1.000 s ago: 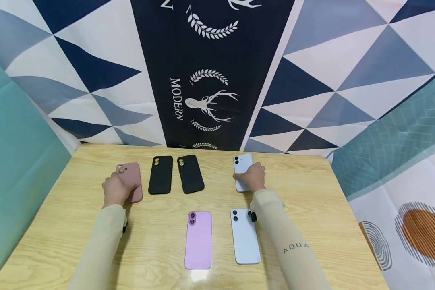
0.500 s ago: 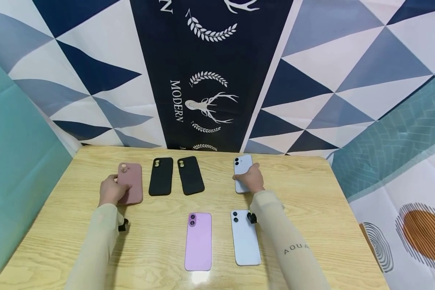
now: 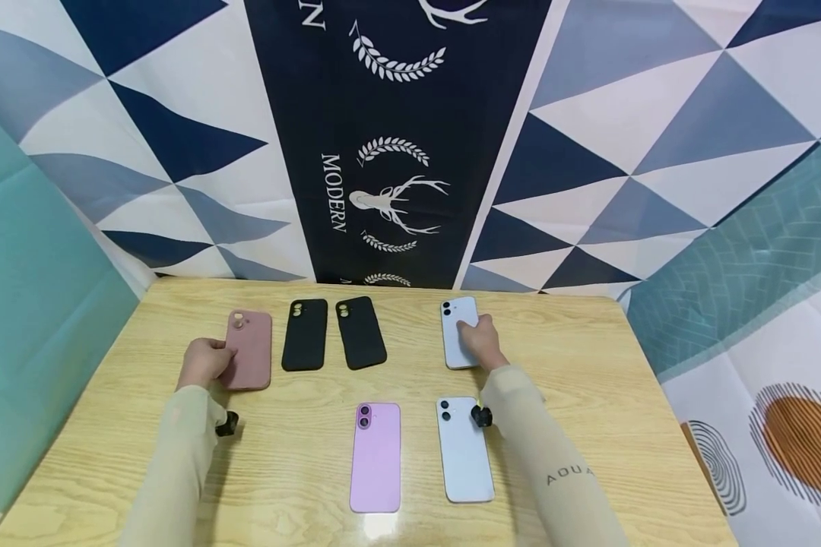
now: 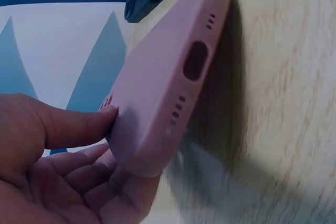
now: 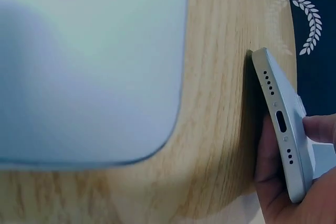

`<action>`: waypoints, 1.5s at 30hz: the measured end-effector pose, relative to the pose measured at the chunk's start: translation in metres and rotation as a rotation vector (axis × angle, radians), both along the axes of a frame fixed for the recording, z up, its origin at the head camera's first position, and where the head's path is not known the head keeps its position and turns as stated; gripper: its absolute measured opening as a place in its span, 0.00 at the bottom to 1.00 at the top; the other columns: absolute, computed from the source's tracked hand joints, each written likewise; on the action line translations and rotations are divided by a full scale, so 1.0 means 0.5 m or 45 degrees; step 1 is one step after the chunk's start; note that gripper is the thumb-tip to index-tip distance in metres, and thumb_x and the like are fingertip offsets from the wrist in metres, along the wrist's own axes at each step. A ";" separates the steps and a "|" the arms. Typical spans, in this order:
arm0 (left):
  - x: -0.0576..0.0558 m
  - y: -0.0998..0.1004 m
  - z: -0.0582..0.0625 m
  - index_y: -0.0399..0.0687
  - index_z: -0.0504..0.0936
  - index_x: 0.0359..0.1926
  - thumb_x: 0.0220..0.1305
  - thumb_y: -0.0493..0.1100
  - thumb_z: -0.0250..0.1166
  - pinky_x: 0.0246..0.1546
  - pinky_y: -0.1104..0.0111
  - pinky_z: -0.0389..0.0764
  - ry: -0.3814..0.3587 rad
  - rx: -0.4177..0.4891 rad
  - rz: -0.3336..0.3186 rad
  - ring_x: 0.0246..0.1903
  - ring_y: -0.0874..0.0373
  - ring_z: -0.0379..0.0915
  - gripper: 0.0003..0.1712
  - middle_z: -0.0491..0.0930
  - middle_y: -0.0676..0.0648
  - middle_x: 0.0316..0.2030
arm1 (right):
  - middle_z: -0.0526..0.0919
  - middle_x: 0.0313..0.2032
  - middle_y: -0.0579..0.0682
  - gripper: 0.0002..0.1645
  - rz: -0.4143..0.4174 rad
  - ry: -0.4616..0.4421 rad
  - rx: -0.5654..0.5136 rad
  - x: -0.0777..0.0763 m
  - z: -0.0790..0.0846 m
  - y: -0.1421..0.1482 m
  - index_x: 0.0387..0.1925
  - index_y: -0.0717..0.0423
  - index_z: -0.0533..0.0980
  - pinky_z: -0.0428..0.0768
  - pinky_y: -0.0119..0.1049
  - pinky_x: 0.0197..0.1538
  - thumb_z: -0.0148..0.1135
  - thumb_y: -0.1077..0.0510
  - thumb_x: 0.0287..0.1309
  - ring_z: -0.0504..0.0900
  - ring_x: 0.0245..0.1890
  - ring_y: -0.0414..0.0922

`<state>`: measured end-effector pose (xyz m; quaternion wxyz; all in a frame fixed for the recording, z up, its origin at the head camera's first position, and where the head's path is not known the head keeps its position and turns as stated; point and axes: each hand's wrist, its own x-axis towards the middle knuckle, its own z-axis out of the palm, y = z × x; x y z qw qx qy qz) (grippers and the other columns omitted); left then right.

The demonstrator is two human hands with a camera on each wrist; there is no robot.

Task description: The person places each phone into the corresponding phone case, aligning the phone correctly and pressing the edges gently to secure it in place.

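Observation:
My left hand (image 3: pixel 203 362) pinches a dusty-pink phone case (image 3: pixel 249 349) by its left edge at the table's left side. In the left wrist view the thumb lies on the case's back (image 4: pixel 142 72) and the fingers reach underneath; the case is tilted, one long edge near the wood. At the back right, my right hand (image 3: pixel 481 339) holds a pale blue phone (image 3: pixel 457 327) by its right edge. The right wrist view shows my thumb on this phone's back and fingers under it, its bottom edge (image 5: pixel 278 116) with the charging port facing the camera.
Two black phone cases (image 3: pixel 305 334) (image 3: pixel 361 332) lie side by side right of the pink case. Nearer the front are a lilac phone (image 3: pixel 375 457) and a second pale blue phone (image 3: pixel 465 450), which sits close below my right wrist. A patterned cloth wall (image 3: pixel 383 152) rises behind the wooden table (image 3: pixel 301 471).
My left hand has slid from across the pink case to its left edge. My right thumb has moved from the pale blue phone's left edge onto its back, the hand now at the right edge.

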<state>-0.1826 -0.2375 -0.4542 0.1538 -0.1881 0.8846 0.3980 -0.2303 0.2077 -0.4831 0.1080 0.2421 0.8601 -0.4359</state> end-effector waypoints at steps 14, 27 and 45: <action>0.010 0.011 0.016 0.26 0.61 0.58 0.64 0.40 0.47 0.30 0.75 0.77 0.078 0.346 0.027 0.28 0.69 0.69 0.25 0.71 0.38 0.45 | 0.67 0.47 0.57 0.31 -0.089 0.003 -0.199 0.001 0.017 0.001 0.58 0.62 0.56 0.74 0.37 0.43 0.46 0.48 0.59 0.71 0.43 0.49; 0.003 0.094 0.062 0.30 0.62 0.59 0.65 0.41 0.49 0.37 0.69 0.80 0.184 0.496 -0.070 0.28 0.70 0.74 0.25 0.73 0.37 0.47 | 0.67 0.48 0.56 0.29 -0.148 0.068 -0.323 0.005 0.051 -0.028 0.56 0.61 0.57 0.73 0.34 0.41 0.49 0.51 0.57 0.71 0.43 0.48; -0.006 0.181 0.072 0.35 0.63 0.59 0.63 0.41 0.52 0.34 0.73 0.79 0.217 0.635 -0.090 0.29 0.69 0.74 0.25 0.75 0.43 0.43 | 0.67 0.48 0.56 0.29 -0.143 0.027 -0.299 0.011 0.065 -0.038 0.58 0.59 0.57 0.75 0.36 0.44 0.47 0.49 0.58 0.72 0.44 0.48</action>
